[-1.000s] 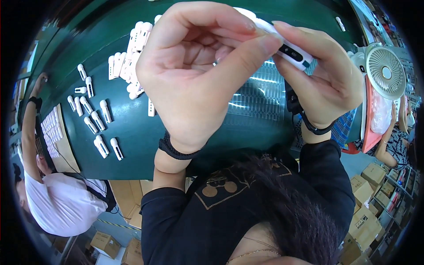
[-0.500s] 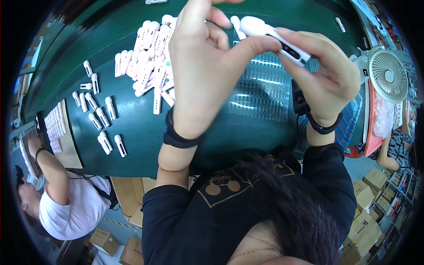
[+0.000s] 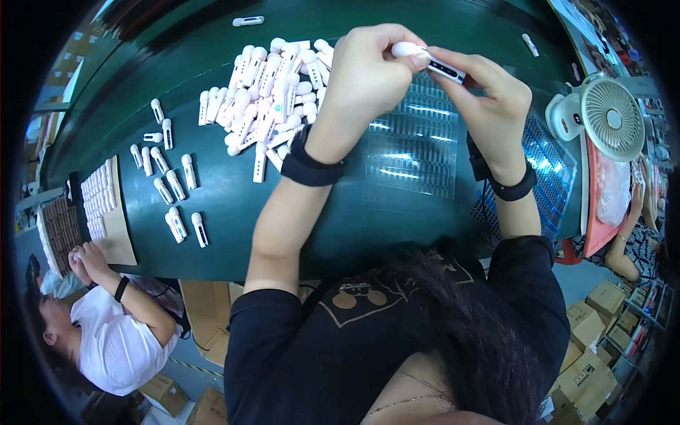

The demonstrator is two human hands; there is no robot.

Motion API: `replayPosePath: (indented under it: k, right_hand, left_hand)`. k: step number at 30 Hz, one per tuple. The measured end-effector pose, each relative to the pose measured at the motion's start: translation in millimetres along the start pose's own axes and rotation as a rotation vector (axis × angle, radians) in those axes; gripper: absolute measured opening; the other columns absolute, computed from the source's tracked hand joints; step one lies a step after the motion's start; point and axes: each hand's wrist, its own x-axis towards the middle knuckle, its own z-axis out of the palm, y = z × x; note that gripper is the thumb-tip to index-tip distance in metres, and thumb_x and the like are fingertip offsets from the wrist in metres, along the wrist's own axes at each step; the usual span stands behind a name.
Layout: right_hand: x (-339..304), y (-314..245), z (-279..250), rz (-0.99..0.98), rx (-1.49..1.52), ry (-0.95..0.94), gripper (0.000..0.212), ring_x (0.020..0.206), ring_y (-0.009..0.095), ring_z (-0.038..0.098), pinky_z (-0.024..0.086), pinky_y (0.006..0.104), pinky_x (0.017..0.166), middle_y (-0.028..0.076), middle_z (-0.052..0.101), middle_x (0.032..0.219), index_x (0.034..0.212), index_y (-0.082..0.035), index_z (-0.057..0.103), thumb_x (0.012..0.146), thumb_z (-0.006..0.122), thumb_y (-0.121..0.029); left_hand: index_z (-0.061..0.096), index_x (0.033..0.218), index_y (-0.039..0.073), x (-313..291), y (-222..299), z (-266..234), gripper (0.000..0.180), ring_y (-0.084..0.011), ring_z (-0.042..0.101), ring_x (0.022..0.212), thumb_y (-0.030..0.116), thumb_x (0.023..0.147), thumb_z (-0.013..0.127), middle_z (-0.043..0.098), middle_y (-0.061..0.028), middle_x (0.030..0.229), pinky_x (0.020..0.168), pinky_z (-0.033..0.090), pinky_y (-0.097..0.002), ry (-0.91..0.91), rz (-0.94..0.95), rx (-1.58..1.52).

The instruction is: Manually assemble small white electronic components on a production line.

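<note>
A small white wand-shaped device (image 3: 453, 73) with a rounded head and a dark panel is held between my two hands above the table. My left hand (image 3: 379, 67) pinches it at the rounded head, its thumb on top and several fingers hidden behind. My right hand (image 3: 499, 95) grips the lower body between thumb and fingers. Below them lie clear sheets (image 3: 414, 152) covered with rows of small oblong outlines. To the left of my left hand is a heap of similar white wands (image 3: 265, 95).
Loose wands with dark panels (image 3: 173, 180) lie on the left of the green table (image 3: 234, 234). A white fan (image 3: 613, 117) and a blue patterned sheet (image 3: 549, 173) are at right. At far left, a co-worker in a white sleeve (image 3: 131, 340) sits beside filled trays (image 3: 95, 202).
Both my hands have drawn farther from the camera, still holding the wand-shaped device, and my left hand has shifted right. The co-worker's hands have come together at the left.
</note>
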Motion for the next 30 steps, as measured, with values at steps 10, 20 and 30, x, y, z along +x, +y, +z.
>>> replayPosePath:
  k: [10,20,30]
  right_hand:
    - [13.8,152.9,-30.9,0.280,-0.254,-0.474,0.064,0.100,0.022,0.049,0.042,0.0336,0.085,0.010,0.046,0.116,0.123,-0.019,0.038,0.067,0.066,-0.004]
    - [-1.1,213.2,-51.3,0.480,-0.222,-0.778,0.027,0.075,0.015,0.052,0.043,0.0247,0.064,0.005,0.055,0.084,0.085,-0.004,0.052,0.063,0.067,-0.001]
    - [5.6,187.6,-62.3,0.207,-0.221,-0.420,0.006,0.060,0.015,0.055,0.044,0.0270,0.057,0.007,0.057,0.063,0.068,-0.004,0.057,0.067,0.063,-0.004]
  left_hand:
    - [0.062,0.088,0.007,104.1,-94.1,-82.5,0.027,-0.0202,0.059,0.073,0.022,0.067,0.062,0.061,-0.0113,0.079,0.063,0.046,-0.0307,0.225,-0.072,1.285]
    - [0.059,0.095,0.010,72.7,-86.5,8.7,0.034,-0.0283,0.047,0.100,0.035,0.071,0.057,0.054,-0.0117,0.101,0.079,0.036,-0.0471,-0.543,0.169,1.196]
    - [0.048,0.112,0.004,-38.9,-75.6,45.9,0.070,-0.0252,0.033,0.118,0.050,0.061,0.062,0.045,-0.0147,0.117,0.093,0.020,-0.0544,-0.448,0.474,1.256]
